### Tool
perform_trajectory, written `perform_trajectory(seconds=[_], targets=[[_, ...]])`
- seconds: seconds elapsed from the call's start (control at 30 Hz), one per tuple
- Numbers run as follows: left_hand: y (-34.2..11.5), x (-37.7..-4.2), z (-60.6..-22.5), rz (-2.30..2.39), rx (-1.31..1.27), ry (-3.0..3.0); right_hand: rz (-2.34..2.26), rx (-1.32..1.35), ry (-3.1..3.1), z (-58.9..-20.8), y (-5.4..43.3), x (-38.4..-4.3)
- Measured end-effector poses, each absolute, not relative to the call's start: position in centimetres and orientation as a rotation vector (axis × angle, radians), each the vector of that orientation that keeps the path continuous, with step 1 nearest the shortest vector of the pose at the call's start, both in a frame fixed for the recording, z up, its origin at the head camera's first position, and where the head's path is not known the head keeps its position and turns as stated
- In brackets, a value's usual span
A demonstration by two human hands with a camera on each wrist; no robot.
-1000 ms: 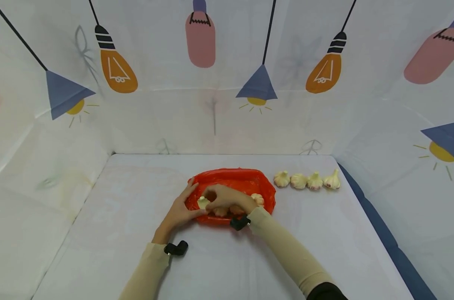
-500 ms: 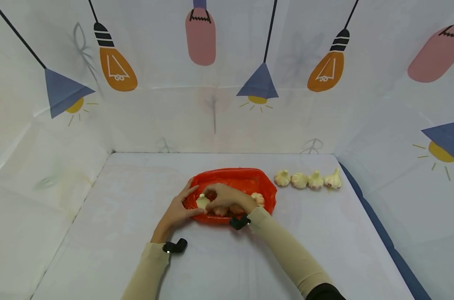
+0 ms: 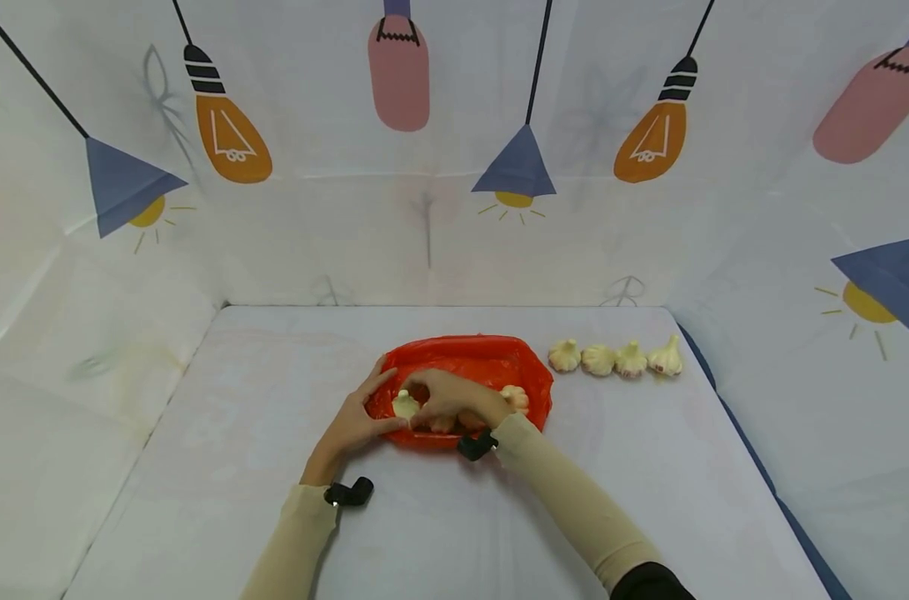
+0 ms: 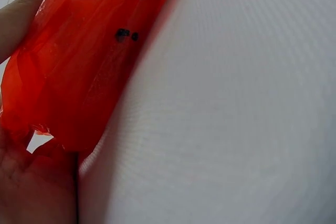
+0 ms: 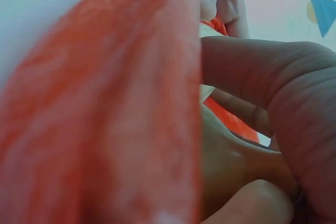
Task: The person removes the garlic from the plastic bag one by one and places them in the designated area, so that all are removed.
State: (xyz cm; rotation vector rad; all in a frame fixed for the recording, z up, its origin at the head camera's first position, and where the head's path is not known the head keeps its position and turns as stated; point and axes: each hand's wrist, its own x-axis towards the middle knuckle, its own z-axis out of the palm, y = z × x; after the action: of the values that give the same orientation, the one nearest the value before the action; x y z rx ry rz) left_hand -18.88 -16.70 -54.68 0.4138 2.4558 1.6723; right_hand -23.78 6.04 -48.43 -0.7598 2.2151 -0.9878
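A red tray (image 3: 491, 358) wrapped in thin plastic sits on the white table, and several garlic bulbs lie along its near side. My left hand (image 3: 352, 423) grips its left end, fingers at the far rim and thumb at the near one. Inside, my right hand (image 3: 454, 395) has thumb and forefinger bent together on the leftmost garlic bulb (image 3: 405, 406). Another bulb (image 3: 515, 398) shows right of that hand, with others partly hidden beneath it. In the right wrist view, a garlic bulb (image 5: 231, 156) lies under the fingers; red plastic covers the left part.
Several garlic bulbs (image 3: 598, 361) stand in a row on the table (image 3: 289, 358), right of the tray. Behind it rises a white cloth wall (image 3: 349, 242) printed with lamps and light bulbs. Blue material (image 3: 754, 450) runs along the right edge.
My left hand has shifted slightly left, and the leftmost garlic bulb shows a little more. My right hand stays almost where it was over the tray.
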Motion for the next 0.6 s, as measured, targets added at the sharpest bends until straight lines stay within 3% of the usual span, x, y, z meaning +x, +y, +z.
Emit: perform_trajectory(seconds=[0.6], targets=[[-16.67, -18.83, -54.54, 1.661, 0.393, 2.444, -0.931, -0.785, 2.208, -48.22, 5.71, -24.18]])
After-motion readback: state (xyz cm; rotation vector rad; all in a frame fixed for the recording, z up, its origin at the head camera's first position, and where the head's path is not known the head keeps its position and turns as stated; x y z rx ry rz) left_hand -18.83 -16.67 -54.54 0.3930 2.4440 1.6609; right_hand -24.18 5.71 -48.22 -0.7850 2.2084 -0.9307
